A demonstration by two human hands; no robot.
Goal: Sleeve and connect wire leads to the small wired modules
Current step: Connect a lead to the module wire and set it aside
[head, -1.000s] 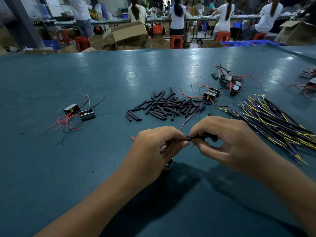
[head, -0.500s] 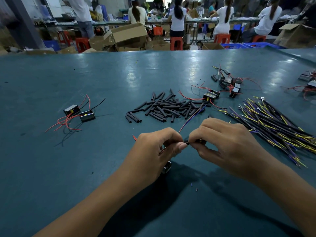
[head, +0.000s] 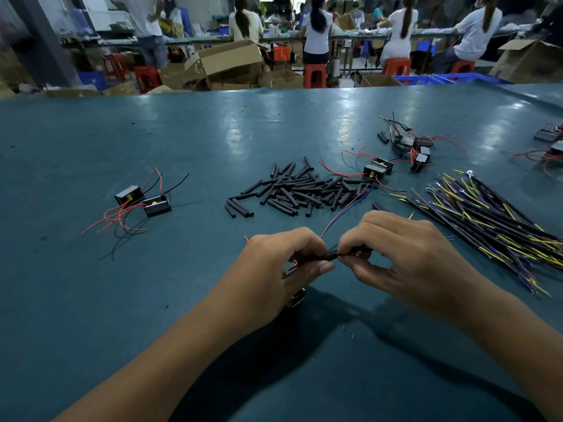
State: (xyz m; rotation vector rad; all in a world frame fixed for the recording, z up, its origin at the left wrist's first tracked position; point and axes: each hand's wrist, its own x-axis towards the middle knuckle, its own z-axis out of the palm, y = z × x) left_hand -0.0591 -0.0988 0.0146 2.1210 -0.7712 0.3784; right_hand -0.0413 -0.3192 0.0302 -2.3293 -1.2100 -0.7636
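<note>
Black sleeve (head: 333, 255) sits pinched between my left hand (head: 283, 263) and right hand (head: 405, 254), both grips clenched on it above the bench (head: 91, 300); they've closed together since a second ago, so I judge the lead is seating.

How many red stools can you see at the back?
5 red stools: two at the far left, one in the middle, two on the right. More may be hidden behind boxes and people.
</note>
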